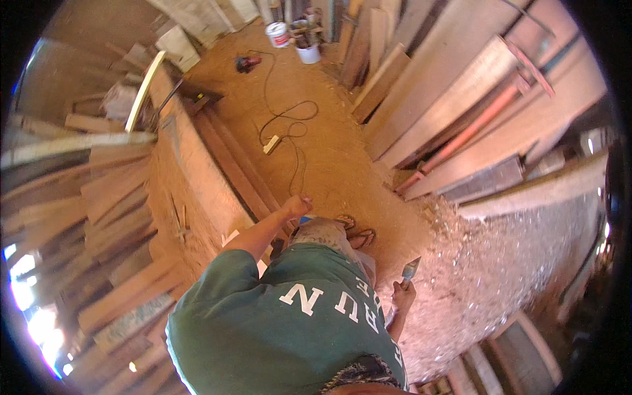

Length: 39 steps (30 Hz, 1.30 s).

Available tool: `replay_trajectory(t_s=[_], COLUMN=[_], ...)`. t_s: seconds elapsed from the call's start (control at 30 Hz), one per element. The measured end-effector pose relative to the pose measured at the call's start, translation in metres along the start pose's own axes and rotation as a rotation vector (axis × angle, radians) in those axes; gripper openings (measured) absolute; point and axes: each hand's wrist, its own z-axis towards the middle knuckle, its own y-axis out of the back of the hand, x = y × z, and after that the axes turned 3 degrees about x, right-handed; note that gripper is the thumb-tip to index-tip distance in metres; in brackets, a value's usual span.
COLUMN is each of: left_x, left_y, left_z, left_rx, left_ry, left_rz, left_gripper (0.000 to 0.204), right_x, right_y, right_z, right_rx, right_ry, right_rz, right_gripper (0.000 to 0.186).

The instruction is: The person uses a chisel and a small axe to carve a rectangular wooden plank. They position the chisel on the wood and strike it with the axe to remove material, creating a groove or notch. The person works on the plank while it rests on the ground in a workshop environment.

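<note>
My right hand (403,297) is closed round the handle of a putty knife (411,268), its metal blade pointing up and away from me. My left hand (297,207) is out in front of my body with the fingers curled in. A bit of blue shows just below it, but I cannot make out what, if anything, those fingers hold. Beyond the left hand a dark cord (297,172) winds over the floor to a small pale power strip (270,145).
To my left runs a long wooden bench (204,164), with stacked boards (112,191) beyond it. Tall planks (454,85) and an orange clamp (471,128) lean at the right. A red power tool (247,64) and a white bucket (308,54) stand ahead. Shavings (474,276) lie heaped at right.
</note>
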Motion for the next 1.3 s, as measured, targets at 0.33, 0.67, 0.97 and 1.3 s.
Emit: replay_trajectory(t_s=[0.33,0.67,0.97,1.3], left_x=[0.077,0.103,0.136,0.127], left_y=[-0.055,0.020,0.061,0.094], left_z=[-0.066,-0.012,-0.042,-0.050], left_rx=[-0.292,-0.317,-0.481,-0.678], left_ry=[0.223,0.353,0.404,0.335], left_rz=[-0.244,-0.388,-0.675,-0.671], left_gripper=[0.035,0.031,0.038,0.030], right_x=[0.065,0.112,0.129,0.217], right_y=[0.015,-0.089,-0.150,-0.205], right_z=[0.107,0.154,0.215,0.206], right_rx=[0.174,0.458,0.694,0.680], right_ry=[0.249,-0.071,-0.071,-0.141], right_rz=[-0.320,-0.188,-0.730,-0.506], right_gripper=[0.019,0.013,0.008,0.006])
